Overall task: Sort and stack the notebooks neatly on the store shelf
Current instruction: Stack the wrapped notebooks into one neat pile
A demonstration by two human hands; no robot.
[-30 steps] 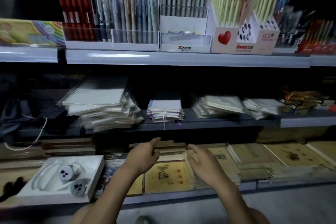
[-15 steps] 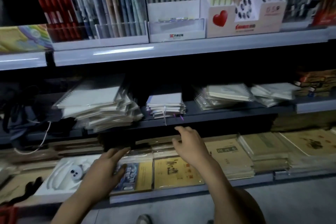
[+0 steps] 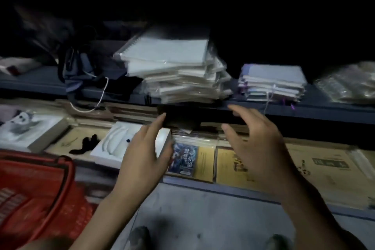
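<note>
While my left hand [image 3: 144, 154] and right hand [image 3: 257, 148] hover spread and empty above the lower shelf's notebooks [image 3: 205, 160], I judge both should grip opposite edges; the leaning wrapped stack [image 3: 178, 73] above needs squaring; avoid snagging plastic.

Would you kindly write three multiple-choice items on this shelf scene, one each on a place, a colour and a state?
1. Where does the tall stack of wrapped spiral notebooks lie?
A. in the basket
B. on the middle shelf
C. on the floor

2. What colour is the basket at lower left?
A. red
B. green
C. white

3. How are the left hand and right hand?
A. both clenched in fists
B. both open, holding nothing
C. each gripping a pen

Answers:
1 B, it sits on the dark shelf board above the brown notebooks.
2 A, its plastic rim is plainly red.
3 B, the fingers are spread above the bottom shelf.
</note>
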